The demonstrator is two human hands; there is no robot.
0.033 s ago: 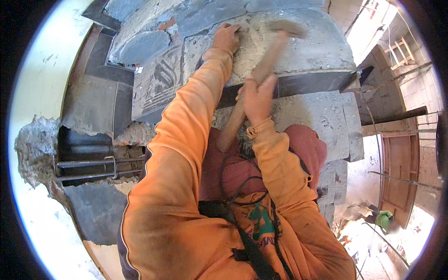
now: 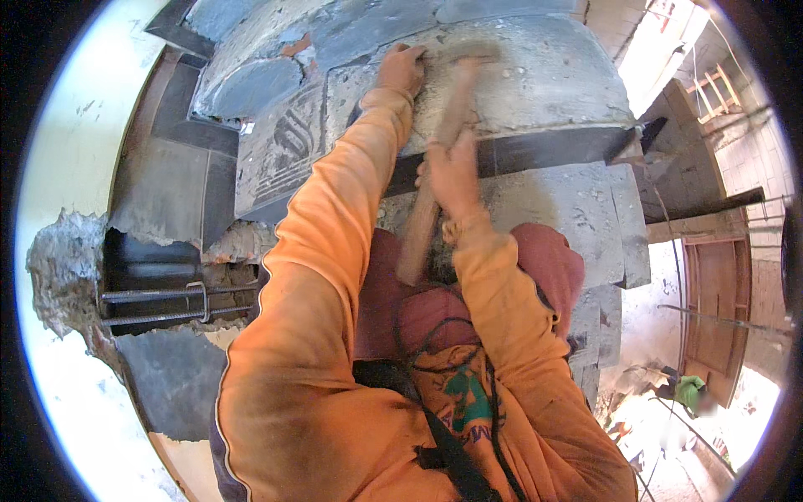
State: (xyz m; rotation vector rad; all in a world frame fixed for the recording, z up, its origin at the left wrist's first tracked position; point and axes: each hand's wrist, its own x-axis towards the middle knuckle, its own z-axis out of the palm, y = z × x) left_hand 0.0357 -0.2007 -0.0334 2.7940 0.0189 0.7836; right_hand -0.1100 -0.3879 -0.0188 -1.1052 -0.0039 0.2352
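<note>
My left hand (image 2: 401, 69) is closed on the worn grey step (image 2: 552, 88), its fingers around what looks like a short dark chisel, mostly hidden by the hand. My right hand (image 2: 456, 176) grips the wooden handle of a hammer (image 2: 454, 109) near its middle. Blurred by motion, the hammer head is just right of my left hand, over the step. The handle's lower end comes down over my knees. Dust and grit cover the step's top around both hands.
Carved relief (image 2: 288, 138) marks the slab left of my forearm. At left, bare steel bars (image 2: 155, 295) cross a broken wall opening. A dark edge strip (image 2: 552, 151) runs along the step. Far below right, a person in green (image 2: 690, 393) is near a wooden door (image 2: 715, 309).
The hammer and my right hand have shifted left, bringing the hammer head closer to my left hand. My left hand has moved slightly left.
</note>
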